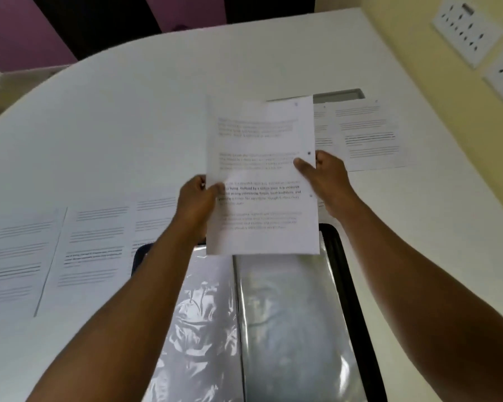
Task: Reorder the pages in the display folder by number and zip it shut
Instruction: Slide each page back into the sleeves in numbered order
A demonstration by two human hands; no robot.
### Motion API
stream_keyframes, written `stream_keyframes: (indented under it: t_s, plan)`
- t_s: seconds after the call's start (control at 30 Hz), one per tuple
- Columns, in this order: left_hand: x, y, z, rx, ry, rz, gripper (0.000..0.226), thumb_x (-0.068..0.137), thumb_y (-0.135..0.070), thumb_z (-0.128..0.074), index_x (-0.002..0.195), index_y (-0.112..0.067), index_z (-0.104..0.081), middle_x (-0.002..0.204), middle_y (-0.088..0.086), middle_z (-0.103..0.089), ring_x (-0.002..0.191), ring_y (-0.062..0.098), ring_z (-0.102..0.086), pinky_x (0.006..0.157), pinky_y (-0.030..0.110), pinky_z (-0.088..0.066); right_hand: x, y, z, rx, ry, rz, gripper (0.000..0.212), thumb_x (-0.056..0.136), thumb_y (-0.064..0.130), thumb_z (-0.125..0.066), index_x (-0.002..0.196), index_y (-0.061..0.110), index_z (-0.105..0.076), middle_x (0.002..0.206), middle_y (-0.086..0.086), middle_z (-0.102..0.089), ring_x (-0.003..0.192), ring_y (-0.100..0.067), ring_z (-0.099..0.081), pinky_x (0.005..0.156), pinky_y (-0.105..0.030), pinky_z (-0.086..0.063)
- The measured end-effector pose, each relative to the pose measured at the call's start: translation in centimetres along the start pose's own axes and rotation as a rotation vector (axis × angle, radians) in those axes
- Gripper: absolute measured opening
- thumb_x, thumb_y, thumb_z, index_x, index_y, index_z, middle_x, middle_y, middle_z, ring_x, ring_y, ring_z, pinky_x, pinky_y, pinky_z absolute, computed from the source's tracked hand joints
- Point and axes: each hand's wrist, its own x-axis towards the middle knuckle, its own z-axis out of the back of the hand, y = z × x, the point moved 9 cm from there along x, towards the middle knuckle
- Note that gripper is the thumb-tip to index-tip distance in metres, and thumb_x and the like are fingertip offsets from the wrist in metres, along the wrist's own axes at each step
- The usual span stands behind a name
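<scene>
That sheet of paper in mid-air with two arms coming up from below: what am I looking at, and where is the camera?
There is no machine here. The camera sits on a person's head and looks forward and down, so the two arms are that person's own. The left hand and the right hand each pinch a side edge of one printed page, held up above an open display folder with shiny plastic sleeves. The folder lies on a white table. More printed pages lie flat on it: some to the left, some to the right. The print is too blurred to read. Wall sockets show at top right.
</scene>
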Motion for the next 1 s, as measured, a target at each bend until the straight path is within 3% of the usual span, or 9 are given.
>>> stream_keyframes:
  t_s: [0.2, 0.27, 0.33, 0.43, 0.53, 0.67, 0.87, 1.0]
  plan:
    - [-2.7, 7.1, -2.3, 0.082, 0.031, 0.086, 0.017, 0.095, -0.012, -0.053, 0.106, -0.013, -0.066, 0.106, 0.008, -0.071, 0.099, 0.03, -0.068, 0.09, 0.047, -0.055, -2.2, -4.3, 4.6, -0.019, -0.065, 0.007, 0.014, 0.092, 0.023, -0.066, 0.106, 0.021, -0.065, 0.102, 0.005, -0.069, 0.093, -0.012, -0.066, 0.084, -0.024, -0.051]
    - [-2.3, 8.3, -3.4, 0.545, 0.062, -0.088, 0.024, 0.097, -0.019, -0.051, 0.118, -0.013, -0.061, 0.116, 0.008, -0.067, 0.106, 0.029, -0.063, 0.092, 0.038, -0.051, -1.9, -5.7, 7.0, 0.0, -0.137, -0.016, 0.016, 0.092, 0.024, -0.066, 0.108, 0.024, -0.063, 0.104, 0.003, -0.068, 0.095, -0.014, -0.065, 0.087, -0.028, -0.052]
    - [-2.0, 9.8, -6.2, 1.066, 0.205, -0.244, 0.037, 0.094, -0.028, -0.054, 0.129, -0.017, -0.055, 0.126, 0.006, -0.062, 0.114, 0.028, -0.058, 0.093, 0.036, -0.048, -1.4, -6.8, 9.3, 0.026, -0.215, -0.046, 0.015, 0.092, 0.025, -0.066, 0.107, 0.022, -0.064, 0.102, 0.001, -0.069, 0.089, -0.014, -0.065, 0.08, -0.03, -0.054]
    - [-1.2, 11.3, -8.9, 1.341, 0.321, -0.319, 0.049, 0.088, -0.037, -0.058, 0.133, -0.021, -0.049, 0.132, 0.005, -0.055, 0.116, 0.029, -0.053, 0.093, 0.041, -0.048, -0.3, -7.7, 11.4, 0.079, -0.281, -0.074, 0.014, 0.093, 0.023, -0.065, 0.106, 0.018, -0.064, 0.096, 0.004, -0.068, 0.076, -0.005, -0.063, 0.063, -0.022, -0.052]
    - [-0.5, 11.9, -10.2, 1.437, 0.328, -0.328, 0.056, 0.084, -0.037, -0.066, 0.134, -0.019, -0.049, 0.131, 0.008, -0.048, 0.115, 0.03, -0.049, 0.092, 0.042, -0.048, 0.6, -8.7, 12.2, 0.133, -0.314, -0.111, 0.012, 0.094, 0.022, -0.064, 0.103, 0.014, -0.063, 0.09, 0.008, -0.066, 0.072, -0.003, -0.063, 0.053, -0.019, -0.052]
    - [0.2, 11.8, -10.6, 1.388, 0.321, -0.321, 0.053, 0.081, -0.032, -0.072, 0.129, -0.017, -0.055, 0.127, 0.007, -0.047, 0.116, 0.028, -0.045, 0.092, 0.042, -0.048, 1.7, -9.8, 12.6, 0.182, -0.349, -0.158, 0.011, 0.094, 0.021, -0.064, 0.104, 0.015, -0.063, 0.093, 0.008, -0.067, 0.078, -0.007, -0.065, 0.063, -0.026, -0.057]
    - [0.6, 11.5, -11.1, 1.37, 0.373, -0.357, 0.031, 0.084, -0.024, -0.07, 0.112, -0.012, -0.066, 0.115, 0.009, -0.052, 0.108, 0.029, -0.049, 0.086, 0.04, -0.049, 2.1, -10.2, 13.1, 0.239, -0.393, -0.194, 0.006, 0.094, 0.018, -0.063, 0.1, 0.017, -0.063, 0.094, 0.008, -0.068, 0.079, -0.007, -0.067, 0.058, -0.021, -0.053]
    - [1.1, 11.8, -11.0, 1.264, 0.399, -0.326, 0.037, 0.083, -0.022, -0.07, 0.118, -0.018, -0.06, 0.112, 0.004, -0.057, 0.104, 0.025, -0.056, 0.084, 0.035, -0.048, 2.6, -10.5, 13.3, 0.253, -0.406, -0.213, 0.009, 0.094, 0.018, -0.064, 0.102, 0.016, -0.063, 0.094, 0.007, -0.068, 0.08, -0.008, -0.068, 0.059, -0.023, -0.054]
